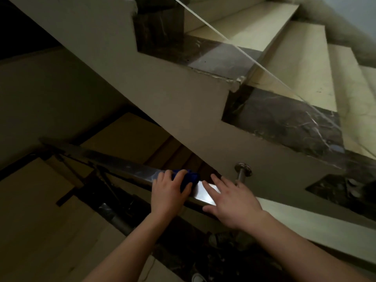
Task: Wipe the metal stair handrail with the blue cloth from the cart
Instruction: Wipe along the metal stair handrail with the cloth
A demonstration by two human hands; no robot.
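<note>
A flat metal handrail (114,159) runs from the upper left down to the lower middle of the head view. My left hand (168,192) lies on top of it and grips a bunched blue cloth (188,177) against the rail. My right hand (232,202) rests just to the right on the shiny end of the rail, fingers straight and spread, holding nothing. The two hands are a short gap apart. Most of the cloth is hidden under my left fingers.
A round metal bracket (243,169) fixes the rail to the beige stair stringer (183,94) beyond my hands. Steps with dark marble edges (284,119) climb to the upper right behind a glass panel (234,47). A lower flight lies dim at the left.
</note>
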